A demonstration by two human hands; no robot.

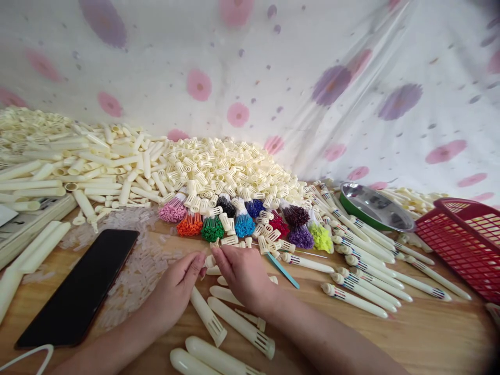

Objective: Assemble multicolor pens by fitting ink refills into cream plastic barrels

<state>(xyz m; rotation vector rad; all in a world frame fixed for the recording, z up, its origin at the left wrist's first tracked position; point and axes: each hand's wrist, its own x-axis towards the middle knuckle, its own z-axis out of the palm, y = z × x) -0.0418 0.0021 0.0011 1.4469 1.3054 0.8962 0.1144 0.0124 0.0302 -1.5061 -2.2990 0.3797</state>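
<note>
My left hand (183, 281) is closed in a pinch on a small cream plastic pen part (210, 261), low over the table. Close beside it, my right hand (244, 273) has its fingers curled round the other side of that part, and they hide much of it. Below the hands lie several cream pen barrels (244, 328) with slotted ends. Just beyond them stand bunches of coloured pen sliders, among them a green bunch (212, 227) and a blue bunch (244, 225). Loose slotted collars (269, 242) lie beside the right hand.
A heap of slotted collars (234, 166) and a pile of barrels (94, 156) line the back. At left lies a black phone (82, 286) among clear small tubes (133, 260). Rightward are assembled multicolour pens (359, 302), a steel bowl (375, 205), a red basket (461, 239) and a teal strip (283, 271).
</note>
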